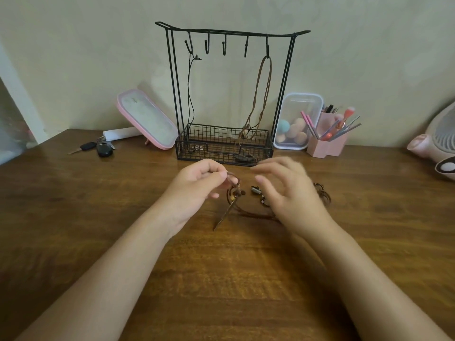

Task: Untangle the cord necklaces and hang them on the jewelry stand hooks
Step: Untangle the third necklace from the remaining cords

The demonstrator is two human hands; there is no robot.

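A black wire jewelry stand (230,33) with several hooks and a basket base stands at the back of the wooden table. A black cord necklace (190,99) hangs from the leftmost hook, a brown cord necklace (258,94) from the rightmost. In front of the stand, my left hand (197,188) pinches the brown cord of a necklace with beads and a long metal pendant (227,210), lifting it off the table. My right hand (288,193) hovers with fingers spread over the remaining tangle of brown cords (322,193), which it partly hides.
A pink-framed mirror (147,119) leans left of the stand, with keys (98,146) beside it. A clear box of sponges (298,121) and a pink brush holder (327,141) sit to the right. A pink fan (438,143) is at the far right edge.
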